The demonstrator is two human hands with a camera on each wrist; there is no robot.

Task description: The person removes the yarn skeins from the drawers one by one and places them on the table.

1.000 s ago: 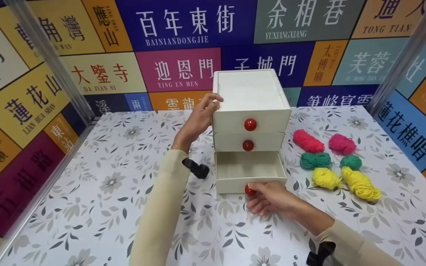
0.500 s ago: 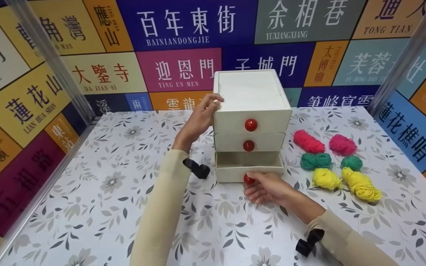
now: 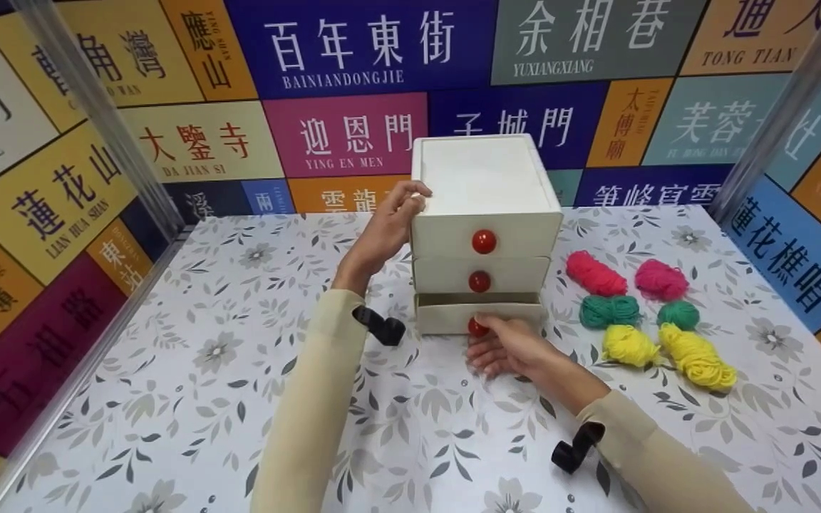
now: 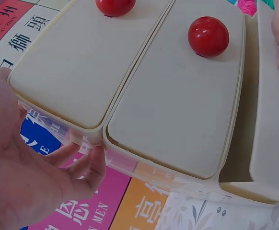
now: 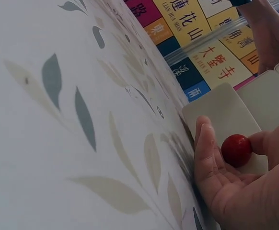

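A white three-drawer cabinet with red ball knobs stands on the table. My left hand holds its upper left front edge; in the left wrist view its bent fingers touch the clear side wall. The bottom drawer stands slightly pulled out, with a narrow gap above its front. At that drawer's red knob, my right hand has its thumb against the ball and its other fingers loosely bent below. Both upper drawers sit flush in the cabinet.
Right of the cabinet lie yarn skeins: red, pink, two green ones and two yellow ones. A floral cloth covers the table. Colourful sign-printed walls rise behind and at both sides.
The bottom drawer has slid back into the cabinet from wide open to a narrow gap, my right hand moving with its knob. My left hand has stayed put.
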